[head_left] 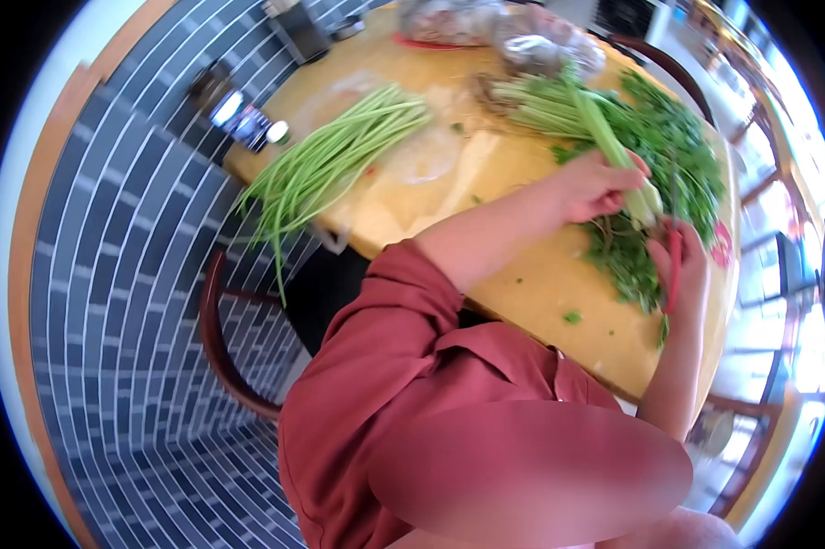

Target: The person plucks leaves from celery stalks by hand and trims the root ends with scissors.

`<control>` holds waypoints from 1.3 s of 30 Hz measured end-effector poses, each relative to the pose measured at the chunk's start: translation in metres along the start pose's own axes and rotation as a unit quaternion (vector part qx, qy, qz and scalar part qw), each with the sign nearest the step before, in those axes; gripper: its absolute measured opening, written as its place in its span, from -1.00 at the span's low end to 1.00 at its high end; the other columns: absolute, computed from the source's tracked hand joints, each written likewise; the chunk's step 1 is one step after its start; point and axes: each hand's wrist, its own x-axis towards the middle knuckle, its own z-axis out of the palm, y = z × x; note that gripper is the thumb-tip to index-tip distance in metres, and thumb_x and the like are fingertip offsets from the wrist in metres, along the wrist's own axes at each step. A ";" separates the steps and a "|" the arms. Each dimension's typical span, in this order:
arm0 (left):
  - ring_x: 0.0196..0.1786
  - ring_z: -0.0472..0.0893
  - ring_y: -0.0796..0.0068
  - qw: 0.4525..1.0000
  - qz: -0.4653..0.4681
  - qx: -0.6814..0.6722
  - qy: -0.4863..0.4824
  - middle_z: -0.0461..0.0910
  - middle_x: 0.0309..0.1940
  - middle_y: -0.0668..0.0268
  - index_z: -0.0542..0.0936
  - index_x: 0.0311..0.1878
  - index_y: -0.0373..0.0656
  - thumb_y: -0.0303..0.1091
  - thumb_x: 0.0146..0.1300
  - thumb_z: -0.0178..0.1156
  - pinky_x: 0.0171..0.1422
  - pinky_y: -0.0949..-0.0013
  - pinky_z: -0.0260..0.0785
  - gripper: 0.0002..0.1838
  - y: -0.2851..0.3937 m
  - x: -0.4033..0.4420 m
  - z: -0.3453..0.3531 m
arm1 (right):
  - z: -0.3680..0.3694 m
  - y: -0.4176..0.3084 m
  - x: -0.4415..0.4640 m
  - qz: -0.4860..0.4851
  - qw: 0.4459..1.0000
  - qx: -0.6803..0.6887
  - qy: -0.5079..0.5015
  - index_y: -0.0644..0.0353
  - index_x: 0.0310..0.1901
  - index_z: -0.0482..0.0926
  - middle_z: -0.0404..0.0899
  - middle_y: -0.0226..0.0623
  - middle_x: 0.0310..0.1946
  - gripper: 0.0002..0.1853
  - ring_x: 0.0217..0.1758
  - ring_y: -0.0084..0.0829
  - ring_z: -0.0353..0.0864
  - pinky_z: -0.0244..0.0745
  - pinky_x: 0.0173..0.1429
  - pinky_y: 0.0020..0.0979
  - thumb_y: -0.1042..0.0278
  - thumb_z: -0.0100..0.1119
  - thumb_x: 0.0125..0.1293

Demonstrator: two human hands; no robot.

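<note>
My left hand is closed around a thick pale-green celery stalk, held tilted with its whitish base end toward my right hand. My right hand grips a knife by its red handle. The thin blade points away from me, close to the base of the celery, though I cannot tell whether it touches. Beneath and beyond both hands spreads a heap of leafy green herbs. More pale celery stalks lie beside the heap, with brownish roots at one end.
On the wooden table, long green stems hang over the left edge. Plastic-wrapped bags sit at the far side. A lit phone stands near the tiled wall. A dark-red chair is at left.
</note>
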 end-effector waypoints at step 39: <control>-0.43 0.55 0.61 0.981 0.142 -0.086 0.100 0.58 -0.40 0.41 0.56 -0.06 -0.09 -0.48 0.16 0.31 -0.36 0.58 0.48 -0.73 0.003 0.015 -0.026 | 0.034 -0.022 -0.058 0.183 0.908 0.320 -0.201 0.25 0.06 0.31 0.48 -0.27 -0.34 -0.60 -0.41 -0.46 0.53 0.49 -0.33 -0.41 0.05 -0.13 0.47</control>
